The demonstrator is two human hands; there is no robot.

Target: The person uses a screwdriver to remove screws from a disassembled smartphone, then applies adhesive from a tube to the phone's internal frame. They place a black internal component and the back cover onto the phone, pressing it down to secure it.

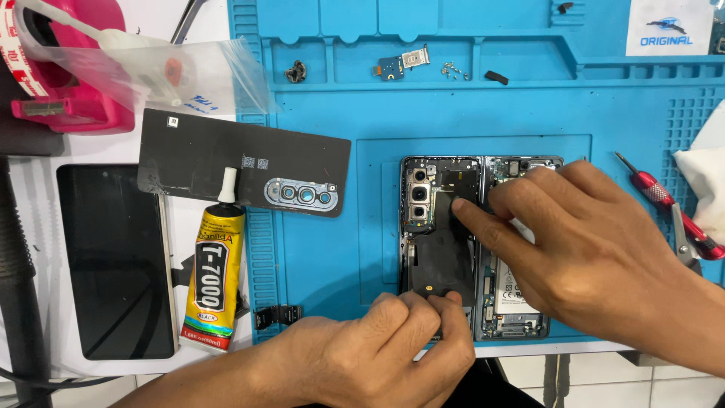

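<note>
Two hands on opened phone (453,249) | left hand (393,347) pinches its lower edge | right hand (581,242) (forefinger extended) presses its black sheet (445,261) | glue tube (215,279) well left of phone

Yellow glue tube (214,278) beside black back cover (226,160) with camera ring; dark screen panel (115,261) far left; pink tape dispenser (72,68); red screwdriver (655,193) on blue mat (325,249).

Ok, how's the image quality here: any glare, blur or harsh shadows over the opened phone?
Head view: even, bright light, sharp throughout; the opened phone is crisp, with soft shadows under the right hand and left hand. Mild sheen on the plastic bag and dark screen; no motion blur.
</note>
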